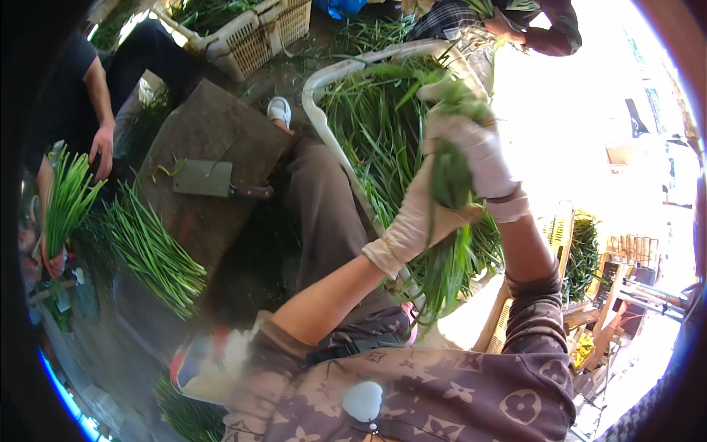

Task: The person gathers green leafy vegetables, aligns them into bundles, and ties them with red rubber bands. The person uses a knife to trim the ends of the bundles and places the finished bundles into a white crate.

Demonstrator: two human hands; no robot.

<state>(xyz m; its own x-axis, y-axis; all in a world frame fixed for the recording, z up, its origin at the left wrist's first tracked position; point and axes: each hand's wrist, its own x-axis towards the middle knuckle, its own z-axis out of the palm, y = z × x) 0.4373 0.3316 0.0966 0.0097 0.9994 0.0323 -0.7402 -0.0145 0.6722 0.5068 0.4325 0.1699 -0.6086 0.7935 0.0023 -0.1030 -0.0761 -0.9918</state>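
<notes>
Both of my hands wear whitish gloves and are raised over a white plastic crate (pixel 316 105) heaped with long green leaves, probably Chinese chives (pixel 375 127). My right hand (pixel 469 143), the higher one, is closed around a blurred bunch of the leaves (pixel 453 171). Just below it, my left hand (pixel 422 212) grips the same bunch, whose loose ends hang down over the crate's near side. The fingers are partly hidden by leaves and motion blur. To the left, a cleaver (pixel 202 178) with a wooden handle lies flat on a dark board (pixel 221 127).
A bundle of green stalks (pixel 157 248) lies by the board's left edge. At the far left a co-worker holds another bunch (pixel 69 199); a second person handles greens at the top right. A cream slatted crate (pixel 259 41) stands at the top, and more greens are stacked at the right (pixel 582 257).
</notes>
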